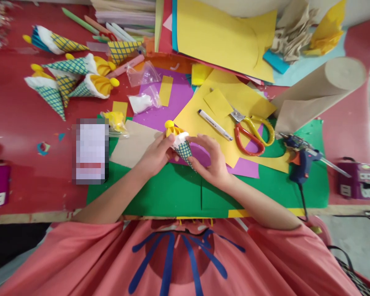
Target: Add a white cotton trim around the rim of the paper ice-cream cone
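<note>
A small paper ice cream cone (182, 149) with a blue-green criss-cross pattern tilts between my hands, above the green sheet. White fluffy trim rings its mouth, with folded yellow paper and a yellow ball at the top. My left hand (157, 155) is closed around its upper left side, thumb near the white trim. My right hand (212, 161) curves around the other side, thumb by the tip and forefinger near the trim. Beyond them lie a white marker pen (215, 124) and scissors (249, 137) with one red and one yellow handle.
Several similar cones (49, 93) lie at the far left. A blurred phone-like device (91, 152) rests left of the green sheet (160, 201). To the right are a blue glue gun (305, 162) and a brown paper roll (320, 90). Yellow sheets (225, 37) are stacked behind.
</note>
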The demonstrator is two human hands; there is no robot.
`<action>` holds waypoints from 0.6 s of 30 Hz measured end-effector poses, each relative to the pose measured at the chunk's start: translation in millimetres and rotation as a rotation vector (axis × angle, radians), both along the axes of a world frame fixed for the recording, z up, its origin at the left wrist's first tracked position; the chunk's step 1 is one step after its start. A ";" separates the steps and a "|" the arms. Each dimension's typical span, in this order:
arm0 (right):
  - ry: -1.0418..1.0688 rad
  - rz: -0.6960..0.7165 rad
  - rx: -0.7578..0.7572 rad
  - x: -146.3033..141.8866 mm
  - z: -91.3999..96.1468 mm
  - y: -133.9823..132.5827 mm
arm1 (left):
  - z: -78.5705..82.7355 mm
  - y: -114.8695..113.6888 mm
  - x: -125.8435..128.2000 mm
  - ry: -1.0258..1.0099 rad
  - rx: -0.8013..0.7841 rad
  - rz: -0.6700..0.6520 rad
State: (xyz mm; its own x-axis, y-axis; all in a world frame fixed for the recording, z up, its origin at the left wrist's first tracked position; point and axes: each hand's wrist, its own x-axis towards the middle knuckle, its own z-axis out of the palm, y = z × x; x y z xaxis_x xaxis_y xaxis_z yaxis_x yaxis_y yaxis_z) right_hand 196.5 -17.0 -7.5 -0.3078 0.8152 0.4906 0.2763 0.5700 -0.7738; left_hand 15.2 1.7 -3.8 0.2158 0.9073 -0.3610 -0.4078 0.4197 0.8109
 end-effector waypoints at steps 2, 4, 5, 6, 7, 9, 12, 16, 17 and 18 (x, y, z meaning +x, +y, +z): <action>0.007 0.000 -0.008 -0.3 0.2 -0.7 | -0.6 -0.1 -0.1 -0.002 0.014 0.004; 0.019 0.006 -0.022 -0.7 -0.3 -1.3 | -0.7 0.1 -0.1 -0.005 0.020 0.010; 0.026 0.010 -0.030 -1.0 -0.7 -1.5 | -0.6 0.2 -0.1 -0.005 0.020 0.013; 0.031 0.012 -0.035 -1.2 -1.1 -1.6 | -0.4 0.5 -0.2 -0.001 0.017 0.017; 0.034 0.015 -0.036 -1.5 -1.3 -1.6 | -0.2 0.8 -0.3 0.005 0.013 0.020; 0.038 0.020 -0.020 -1.9 -1.2 -1.2 | 0.2 1.4 -0.6 0.016 0.002 0.026; 0.053 0.009 0.020 -1.8 -0.2 -0.3 | -0.1 2.0 -1.1 0.012 -0.013 0.031; 0.083 -0.053 0.050 -1.5 -0.9 0.2 | 0.2 2.7 -0.6 -0.006 -0.020 0.038; 0.090 -0.042 0.040 -1.8 -1.8 0.1 | 1.0 3.0 -0.3 -0.010 -0.022 0.030; 0.098 -0.019 0.022 -2.3 -3.0 0.0 | 2.1 3.5 0.1 -0.016 -0.026 0.015</action>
